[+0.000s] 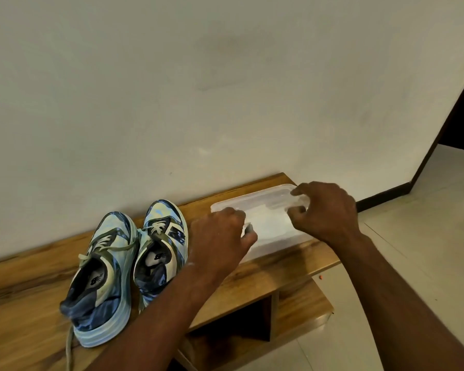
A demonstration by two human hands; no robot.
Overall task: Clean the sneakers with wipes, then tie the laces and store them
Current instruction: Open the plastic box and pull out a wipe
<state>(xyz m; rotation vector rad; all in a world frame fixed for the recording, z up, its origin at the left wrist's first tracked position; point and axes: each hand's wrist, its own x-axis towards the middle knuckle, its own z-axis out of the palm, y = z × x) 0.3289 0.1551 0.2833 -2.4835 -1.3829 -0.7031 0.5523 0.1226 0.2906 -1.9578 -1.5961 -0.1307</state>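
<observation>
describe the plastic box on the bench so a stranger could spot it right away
Find the wooden bench against the pale wall. The sneakers stand on its top; right of them, near the bench's right end, lies the plastic box, with the left hand and right hand on it. It is flat, translucent white and lidded, unlike the blue patterned shoes.

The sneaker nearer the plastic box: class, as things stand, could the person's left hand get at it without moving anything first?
Probably yes. The left hand grips the plastic box just beside that sneaker, and its forearm already crosses the heel. Nothing stands between them on the bench; it need only let go of the box.
</observation>
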